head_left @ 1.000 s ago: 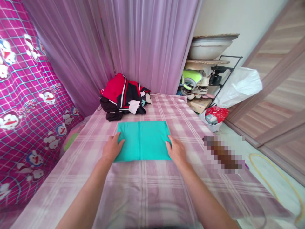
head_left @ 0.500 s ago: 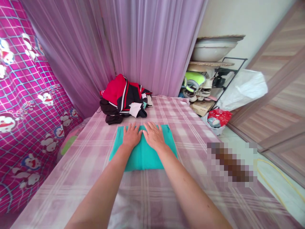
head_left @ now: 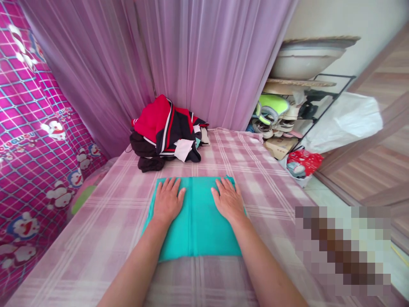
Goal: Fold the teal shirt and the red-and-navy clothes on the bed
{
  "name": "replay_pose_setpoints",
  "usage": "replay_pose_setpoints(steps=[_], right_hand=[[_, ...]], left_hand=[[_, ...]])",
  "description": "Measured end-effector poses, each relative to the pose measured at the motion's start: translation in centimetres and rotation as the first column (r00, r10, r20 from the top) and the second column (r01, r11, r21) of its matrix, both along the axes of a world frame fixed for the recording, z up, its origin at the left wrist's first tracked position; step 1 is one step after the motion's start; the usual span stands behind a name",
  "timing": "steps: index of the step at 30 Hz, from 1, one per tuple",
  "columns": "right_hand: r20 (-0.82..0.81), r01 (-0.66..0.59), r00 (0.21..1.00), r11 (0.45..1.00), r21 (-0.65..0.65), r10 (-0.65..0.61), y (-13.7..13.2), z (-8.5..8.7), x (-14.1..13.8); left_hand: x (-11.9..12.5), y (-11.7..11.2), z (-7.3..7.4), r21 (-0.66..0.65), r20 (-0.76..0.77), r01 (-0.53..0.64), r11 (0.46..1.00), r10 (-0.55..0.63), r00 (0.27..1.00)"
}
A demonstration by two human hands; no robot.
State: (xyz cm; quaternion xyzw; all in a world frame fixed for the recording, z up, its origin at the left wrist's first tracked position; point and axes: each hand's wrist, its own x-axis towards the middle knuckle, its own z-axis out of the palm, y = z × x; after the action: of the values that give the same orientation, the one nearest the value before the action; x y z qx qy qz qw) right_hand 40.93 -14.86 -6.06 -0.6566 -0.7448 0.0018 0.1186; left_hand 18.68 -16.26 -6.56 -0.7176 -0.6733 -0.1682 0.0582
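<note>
A teal piece of cloth [head_left: 204, 230], folded into a rough rectangle with a seam down its middle, lies flat before me. On its left part rests my left hand [head_left: 168, 200], palm down with the fingers stretched out. My right hand [head_left: 228, 200] lies flat on the cloth's right part, near the far right corner, fingers a little spread. Neither hand grips anything. Beneath the cloth is a pink and white checked bed cover [head_left: 268, 238].
A heap of red, black and white clothes [head_left: 172, 128] sits beyond the cloth, against a purple curtain [head_left: 204, 64]. At the right stand a rack with shoes [head_left: 277, 123] and a basin [head_left: 306, 62]. Patterned pink fabric [head_left: 47, 149] hangs at the left.
My hands have slid apart, from the cloth's middle out towards its left and right sides. The view has shifted, and the cloth appears larger and lower.
</note>
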Motion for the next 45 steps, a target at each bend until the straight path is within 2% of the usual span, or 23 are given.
replay_pose_setpoints(steps=[4, 14, 20, 23, 26, 29, 33, 36, 39, 42, 45], right_hand=[[0.003, 0.005, 1.0, 1.0, 0.0, -0.005, 0.0, -0.3, 0.2], [0.0, -0.005, 1.0, 1.0, 0.005, 0.005, -0.1, -0.6, 0.0], [-0.021, 0.002, 1.0, 1.0, -0.007, -0.002, -0.1, 0.7, -0.2], [-0.027, -0.019, 0.999, 0.999, -0.033, 0.018, -1.8, 2.0, -1.3], [-0.055, -0.143, 0.988, 0.99, -0.009, 0.143, -5.1, 2.3, -2.6], [-0.038, -0.212, 0.976, 0.976, 0.052, 0.214, -8.1, 1.1, -1.9], [0.021, -0.116, 0.993, 0.987, 0.108, 0.115, -9.5, -1.2, 1.9], [0.03, -0.096, 0.995, 0.987, 0.131, 0.093, -9.3, -2.3, 4.0], [0.025, -0.099, 0.995, 0.981, 0.165, 0.096, -9.2, -2.8, 4.5], [0.017, -0.103, 0.995, 0.978, 0.183, 0.102, -9.2, -3.1, 4.3], [0.001, -0.106, 0.994, 0.976, 0.19, 0.107, -9.0, -3.4, 4.3]], left_hand=[[-0.5, -0.5, -0.2, 0.003, 0.012, -0.095, 0.996, 0.095, 0.995], [0.0, -0.5, 0.2, -0.057, 0.012, -0.144, 0.988, 0.145, 0.989], [0.3, -0.5, 0.8, -0.06, 0.051, -0.143, 0.988, 0.146, 0.988], [0.3, -0.7, 1.1, -0.056, 0.082, -0.141, 0.988, 0.145, 0.986], [0.3, -0.9, 1.4, -0.044, 0.109, -0.119, 0.992, 0.123, 0.986], [0.2, -1.0, 1.6, -0.046, 0.126, -0.105, 0.993, 0.11, 0.986], [-0.2, -1.5, 1.8, -0.057, 0.13, -0.071, 0.996, 0.078, 0.988], [-0.4, -3.2, 1.6, -0.036, 0.123, -0.031, 0.999, 0.035, 0.992], [-0.8, -6.7, 1.0, -0.006, 0.116, 0.116, 0.993, -0.114, 0.987], [-2.2, -10.5, 0.1, -0.019, 0.096, 0.27, 0.963, -0.267, 0.959], [-4.3, -12.7, -0.6, -0.077, 0.047, 0.398, 0.914, -0.395, 0.917]])
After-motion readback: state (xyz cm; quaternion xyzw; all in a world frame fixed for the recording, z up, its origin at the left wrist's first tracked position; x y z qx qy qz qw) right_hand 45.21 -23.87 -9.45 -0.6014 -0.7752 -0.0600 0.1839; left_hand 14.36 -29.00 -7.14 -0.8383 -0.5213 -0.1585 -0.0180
